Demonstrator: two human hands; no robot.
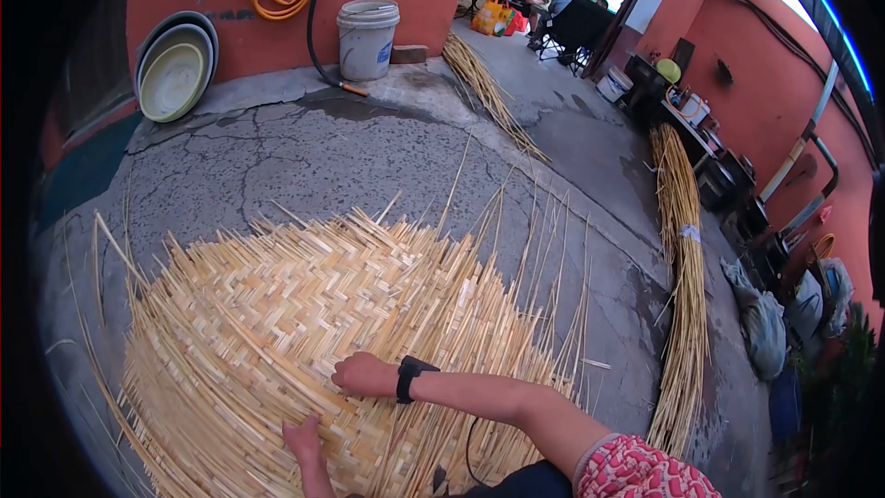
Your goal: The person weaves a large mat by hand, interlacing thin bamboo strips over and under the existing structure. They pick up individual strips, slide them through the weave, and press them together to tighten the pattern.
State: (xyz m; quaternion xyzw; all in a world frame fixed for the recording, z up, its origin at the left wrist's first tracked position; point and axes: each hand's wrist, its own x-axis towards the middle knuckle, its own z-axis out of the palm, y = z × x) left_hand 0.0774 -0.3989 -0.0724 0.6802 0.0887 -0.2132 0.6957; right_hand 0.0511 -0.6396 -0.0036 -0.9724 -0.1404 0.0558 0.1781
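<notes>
A partly woven reed mat [313, 267] lies on the ground, its herringbone pattern edged by long loose strips. My right hand [364, 374], with a black band at the wrist, rests on the weave. Its fingers are curled in, and what they grip is hidden. Lower and to the left, my left hand [302, 441] is bent down at the strips, thumb and fingers closing on a reed strip. A raised row of reed strips [267, 346] runs diagonally across the mat towards both hands.
A long tied reed bundle [684, 314] lies to the right; another bundle [484, 88] lies farther back. A white bucket [367, 46] and stacked basins [172, 78] stand by the red wall. Bags [761, 323] line the right side. People sit near the doorway.
</notes>
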